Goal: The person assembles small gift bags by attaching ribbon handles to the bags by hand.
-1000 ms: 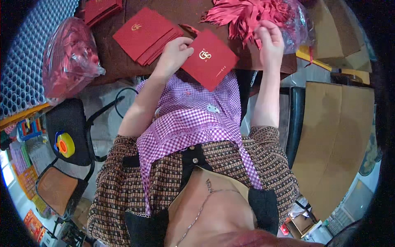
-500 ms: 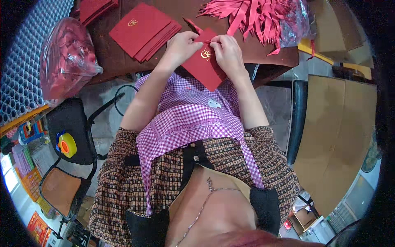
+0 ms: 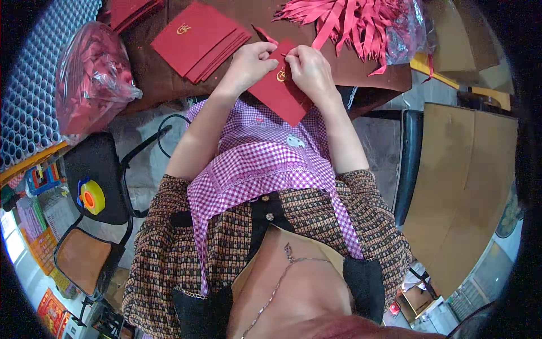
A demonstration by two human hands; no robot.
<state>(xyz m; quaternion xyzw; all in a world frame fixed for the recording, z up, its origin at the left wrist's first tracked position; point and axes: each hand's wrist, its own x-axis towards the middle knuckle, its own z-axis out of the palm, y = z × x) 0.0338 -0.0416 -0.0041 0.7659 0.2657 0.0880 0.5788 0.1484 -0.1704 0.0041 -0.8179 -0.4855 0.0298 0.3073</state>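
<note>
Right-hand shift: we compare with the first frame; right hand [image 3: 310, 69] has left the ribbon pile [image 3: 353, 28] and come in over the red card [image 3: 279, 96]. Since the middle frame, hardly any change.
Card position: between the two hands, at the near table edge, lower part over the checked apron [image 3: 259, 158].
Key relation: we see the card reaching from the fingertips back toward the body; both hands work its upper part.
Card axis: set cornerwise, one corner pointing at the body; looks near square, so we call no long side.
Nearer hand: about even; left hand [image 3: 251, 66] at the upper-left edge, right across the upper-right side.
Left grip: thumb and fingers pinching the card's edge.
Right grip: fingers bunched at the card; we cannot tell what is between them.
Loose strip: one red ribbon [image 3: 327, 31] trails from the pile down toward the right hand; whether it is held, we cannot tell.
Table: brown cloth [image 3: 367, 82]; card stack [image 3: 195, 39] beyond the left hand, ribbon pile beyond the right.
Room, left: plastic bag [image 3: 96, 79] of red stuff, tube rack [image 3: 34, 96], chair with yellow tape roll [image 3: 96, 198].
Room, right: big cardboard sheet [image 3: 463, 186].
</note>
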